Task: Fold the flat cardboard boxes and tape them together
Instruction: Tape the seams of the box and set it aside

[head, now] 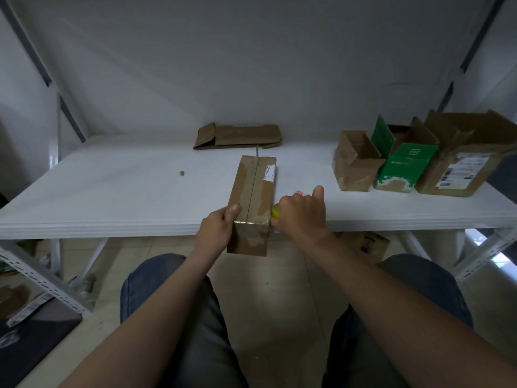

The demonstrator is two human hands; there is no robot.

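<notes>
A long, folded brown cardboard box (253,191) lies on the white table (126,197), with its near end hanging over the front edge. The top flaps meet along a centre seam. My left hand (216,229) grips the box's near left corner, thumb on top. At the near right corner my right hand (300,215) is curled round a tool with a yellow end (275,212), most of it hidden. A flat, unfolded cardboard box (239,135) lies at the back of the table.
Three folded boxes stand in a row at the right: a small brown one (354,163), a green one (402,166) and a larger brown one (464,163), all open at the top. A small cardboard scrap (182,173) lies at the left. Metal shelf frames flank the table.
</notes>
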